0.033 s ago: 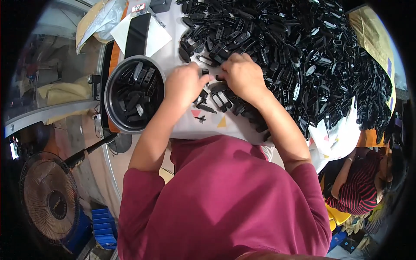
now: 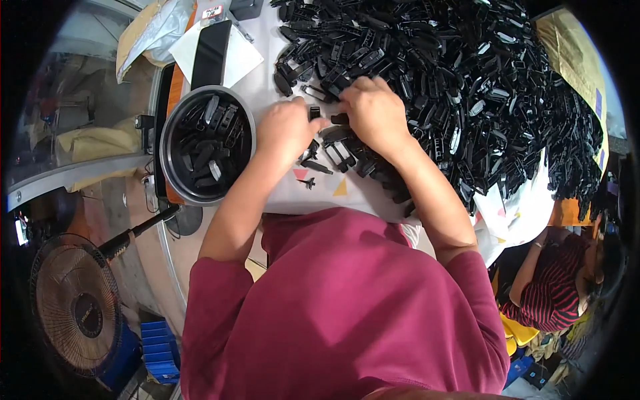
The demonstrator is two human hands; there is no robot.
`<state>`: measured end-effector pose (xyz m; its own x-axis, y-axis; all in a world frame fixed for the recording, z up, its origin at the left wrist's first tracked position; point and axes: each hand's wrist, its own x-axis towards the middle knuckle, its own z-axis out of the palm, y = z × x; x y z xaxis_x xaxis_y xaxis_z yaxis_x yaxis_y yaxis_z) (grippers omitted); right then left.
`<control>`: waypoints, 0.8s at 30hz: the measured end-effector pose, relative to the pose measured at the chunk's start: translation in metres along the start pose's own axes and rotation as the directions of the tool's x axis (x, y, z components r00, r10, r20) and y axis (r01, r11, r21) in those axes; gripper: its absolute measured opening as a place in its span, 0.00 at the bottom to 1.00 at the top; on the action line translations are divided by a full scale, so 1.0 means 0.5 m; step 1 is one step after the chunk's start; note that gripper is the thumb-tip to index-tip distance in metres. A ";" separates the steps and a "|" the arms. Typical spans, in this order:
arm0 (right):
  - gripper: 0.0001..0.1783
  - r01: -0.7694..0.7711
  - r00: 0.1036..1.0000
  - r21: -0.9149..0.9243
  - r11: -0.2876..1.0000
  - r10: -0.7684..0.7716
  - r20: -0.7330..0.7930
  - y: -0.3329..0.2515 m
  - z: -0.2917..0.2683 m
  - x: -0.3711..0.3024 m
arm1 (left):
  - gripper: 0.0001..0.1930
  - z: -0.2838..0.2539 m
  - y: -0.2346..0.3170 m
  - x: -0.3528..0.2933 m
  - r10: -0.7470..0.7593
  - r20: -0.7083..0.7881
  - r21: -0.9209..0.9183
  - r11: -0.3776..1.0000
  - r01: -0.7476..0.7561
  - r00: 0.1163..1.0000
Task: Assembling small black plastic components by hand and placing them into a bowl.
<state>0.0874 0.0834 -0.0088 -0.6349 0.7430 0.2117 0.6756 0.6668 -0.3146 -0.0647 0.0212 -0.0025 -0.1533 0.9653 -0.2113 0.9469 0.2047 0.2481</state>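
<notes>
My left hand (image 2: 283,128) is over the white-covered table (image 2: 277,193), fingers curled and thumb pointing right. A small black plastic part (image 2: 315,113) shows at its fingertips, partly hidden by them. My right hand (image 2: 375,115) is closed at the near left edge of the heap, with another dark plastic part (image 2: 340,119) at its fingertips. A narrow gap separates the hands. Several loose black plastic parts (image 2: 340,155) lie just below them, some with pale slots. The large heap of similar black plastic parts (image 2: 440,87) spreads to the right and far side.
A round metal bowl (image 2: 167,170) holding several black parts stands left of my left hand. Behind it, a dark phone (image 2: 212,53) lies on white paper (image 2: 250,60). A standing fan (image 2: 80,307) is at lower left. Another person in a striped top (image 2: 550,293) sits at lower right.
My hands have shifted only slightly; the right fingers sit a little higher, and more of the dark part below them shows. The bowl and heap look the same.
</notes>
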 end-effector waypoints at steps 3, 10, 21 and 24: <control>0.04 0.086 0.996 -0.026 0.996 -0.086 -0.024 -0.017 0.016 0.036 | 0.11 0.010 0.003 0.000 -0.003 -0.042 -0.069 0.998 0.000 0.999; 0.05 0.095 0.989 -0.101 0.990 -0.105 -0.100 -0.028 0.061 0.067 | 0.13 -0.058 -0.032 -0.049 -0.195 -0.213 -0.739 0.673 -0.028 0.957; 0.07 -0.312 0.947 0.949 0.049 0.090 0.307 -0.019 -0.147 -0.013 | 0.15 -0.087 0.020 -0.068 0.078 -0.344 -0.874 0.338 -0.349 0.936; 0.06 -0.340 0.939 0.928 0.152 0.105 0.327 -0.011 -0.159 -0.015 | 0.14 -0.097 0.026 -0.070 0.198 -0.471 -0.647 0.585 -0.489 0.860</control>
<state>0.1182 0.0785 0.0650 -0.6480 0.7492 -0.1367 -0.0294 -0.2040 -0.9785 -0.0606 -0.0018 0.0540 -0.0773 0.9468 0.3125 0.4461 -0.2474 0.8601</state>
